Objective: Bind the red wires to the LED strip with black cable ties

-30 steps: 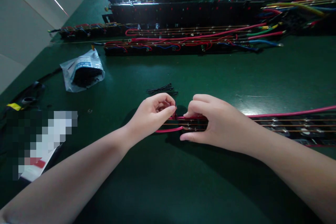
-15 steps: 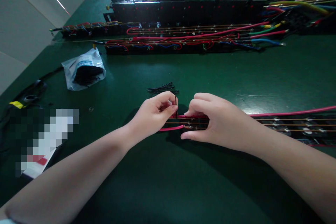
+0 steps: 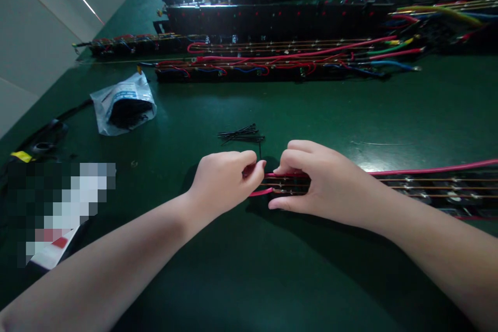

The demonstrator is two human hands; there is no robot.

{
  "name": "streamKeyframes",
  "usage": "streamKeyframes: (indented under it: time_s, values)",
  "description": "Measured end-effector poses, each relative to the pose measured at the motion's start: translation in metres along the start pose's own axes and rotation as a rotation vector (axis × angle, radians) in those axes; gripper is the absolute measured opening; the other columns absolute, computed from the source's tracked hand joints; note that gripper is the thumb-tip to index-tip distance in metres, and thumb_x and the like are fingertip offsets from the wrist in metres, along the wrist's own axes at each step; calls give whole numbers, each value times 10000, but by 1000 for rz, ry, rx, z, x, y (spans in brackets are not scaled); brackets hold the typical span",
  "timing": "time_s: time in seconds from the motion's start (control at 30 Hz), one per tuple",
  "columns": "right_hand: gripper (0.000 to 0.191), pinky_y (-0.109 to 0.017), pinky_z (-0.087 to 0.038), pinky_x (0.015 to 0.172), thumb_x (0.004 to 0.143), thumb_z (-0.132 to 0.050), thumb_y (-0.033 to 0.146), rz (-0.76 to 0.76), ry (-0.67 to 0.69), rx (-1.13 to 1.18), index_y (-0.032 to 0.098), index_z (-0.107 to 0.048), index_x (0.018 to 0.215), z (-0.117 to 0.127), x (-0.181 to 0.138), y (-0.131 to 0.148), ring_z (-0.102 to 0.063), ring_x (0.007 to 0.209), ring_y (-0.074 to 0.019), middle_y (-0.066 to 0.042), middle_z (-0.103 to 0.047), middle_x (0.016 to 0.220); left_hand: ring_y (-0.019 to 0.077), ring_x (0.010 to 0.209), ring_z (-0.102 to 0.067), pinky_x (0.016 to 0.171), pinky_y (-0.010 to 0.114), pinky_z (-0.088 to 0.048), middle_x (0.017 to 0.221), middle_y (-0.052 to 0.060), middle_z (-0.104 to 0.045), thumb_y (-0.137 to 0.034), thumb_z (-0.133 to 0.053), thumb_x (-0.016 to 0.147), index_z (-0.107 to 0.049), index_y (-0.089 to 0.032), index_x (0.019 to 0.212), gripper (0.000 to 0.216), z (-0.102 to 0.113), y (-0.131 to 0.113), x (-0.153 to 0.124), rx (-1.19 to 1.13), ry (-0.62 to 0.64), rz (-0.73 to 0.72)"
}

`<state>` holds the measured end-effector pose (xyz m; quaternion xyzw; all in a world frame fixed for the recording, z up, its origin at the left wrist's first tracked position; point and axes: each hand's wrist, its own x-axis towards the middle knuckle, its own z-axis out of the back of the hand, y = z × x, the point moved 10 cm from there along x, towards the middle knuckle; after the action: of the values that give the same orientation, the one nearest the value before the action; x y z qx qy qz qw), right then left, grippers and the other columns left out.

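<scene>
Far left on the green bench (image 3: pixel 218 280) there's a dark cable (image 3: pixel 72 113) with a yellow band (image 3: pixel 22 156) near the edge. Just below that is a flat white item (image 3: pixel 54 255) with a red patch, mostly blurred out by pixels so I can't tell what it is. A bit further right sits a clear plastic bag (image 3: pixel 136 88), mouth gaping towards the camera, with a bunch of dark stuff in it.

Next up, the left hand (image 3: pixel 227 179): fingers curled in, thumb and forefinger pinching a thin black tie (image 3: pixel 260 150) that pokes up past the fingertips. Can't tell if its lower end goes round anything, the hand covers it. Just behind is a small pile of black ties (image 3: pixel 241 135) lying loose on the bench.

Under the fingers a short red cable (image 3: pixel 261 193) ends beside some copper rods (image 3: pixel 436 180). The right hand (image 3: pixel 330 181) straddles the long black strip (image 3: pixel 424 198) carrying those rods, thumb on the near side, fingers on the far side, gripping it. A long red cable (image 3: pixel 431 168) runs along its far edge and out of view right.

Behind all this, more wired strips (image 3: pixel 241 73) stretch across the bench, with colourful loose wire ends (image 3: pixel 400 65) at their right.
</scene>
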<state>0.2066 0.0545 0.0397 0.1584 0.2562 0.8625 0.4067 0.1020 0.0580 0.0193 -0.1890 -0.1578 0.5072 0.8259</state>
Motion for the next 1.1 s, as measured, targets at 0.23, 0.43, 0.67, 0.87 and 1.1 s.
streamKeyframes:
  time_s: [0.23, 0.43, 0.67, 0.87, 1.1]
  values:
    - [348, -279, -413, 550, 665, -875, 404, -14, 20, -7, 215, -608, 783, 0, 0, 0, -524, 670, -160, -22, -585, 800, 114, 558, -543, 541, 243, -325, 614, 7, -616, -344, -423, 1019, -620, -173, 724, 394, 9, -13, -4, 76, -97, -125]
    - [342, -281, -420, 551, 685, -869, 399, -24, 41, -4, 215, -606, 802, -1, -1, -1, -529, 683, -164, -24, -584, 822, 87, 497, -462, 496, 231, -313, 565, -31, -521, -328, -410, 1014, -537, -174, 666, 400, -3, 4, 2, -324, 48, -29]
    - [332, -269, -419, 535, 736, -834, 385, -46, 53, 11, 221, -560, 824, -4, -1, -3, -542, 669, -152, -18, -601, 853, 88, 491, -386, 506, 232, -306, 570, -77, -431, -110, -406, 882, -535, -190, 881, 151, -2, 16, 3, -666, 34, -6]
    - [340, -255, -401, 492, 738, -824, 389, -63, 41, 8, 227, -537, 820, -4, 0, -6, -533, 622, -137, -7, -593, 841, 84, 540, -399, 509, 228, -293, 675, -64, -468, -89, -478, 839, -522, -196, 923, 143, -6, 12, 5, -674, 93, -35]
    - [314, -254, -391, 480, 751, -798, 388, -74, 61, 11, 234, -534, 825, -4, -1, -7, -544, 606, -136, -2, -603, 841, 102, 567, -397, 543, 251, -301, 669, -60, -424, -105, -417, 875, -495, -205, 906, 131, -7, 16, 7, -720, 96, 10]
